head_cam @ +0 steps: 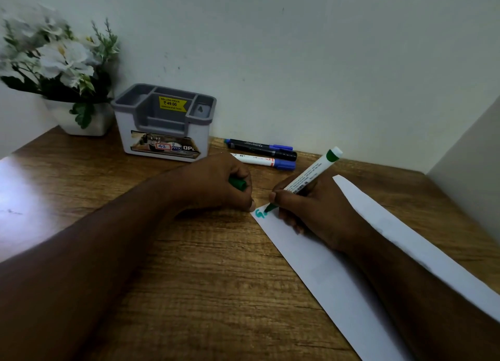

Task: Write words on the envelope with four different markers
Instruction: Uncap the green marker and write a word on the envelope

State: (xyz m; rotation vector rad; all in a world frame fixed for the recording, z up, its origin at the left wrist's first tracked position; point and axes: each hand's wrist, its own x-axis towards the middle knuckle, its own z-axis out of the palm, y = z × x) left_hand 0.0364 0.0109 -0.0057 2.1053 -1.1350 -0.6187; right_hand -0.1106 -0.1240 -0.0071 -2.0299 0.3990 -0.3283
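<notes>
A long white envelope (pixel 338 274) lies slanted across the right of the wooden desk (pixel 205 279). My right hand (pixel 316 211) grips a white-bodied green marker (pixel 313 171), its tip touching the envelope's far left corner beside a green letter "G" (pixel 260 213). My left hand (pixel 216 182) is curled around the green marker cap (pixel 238 183), and a fingertip rests at the envelope's corner. Three capped markers lie by the wall: a dark one with a blue cap (pixel 257 145), a black one (pixel 281 153) and a white one with a blue cap (pixel 266 161).
A grey and white desk organiser (pixel 165 122) with a yellow price sticker stands against the wall. A white pot of white flowers (pixel 62 71) fills the far left corner. A wall panel (pixel 468 176) bounds the desk on the right.
</notes>
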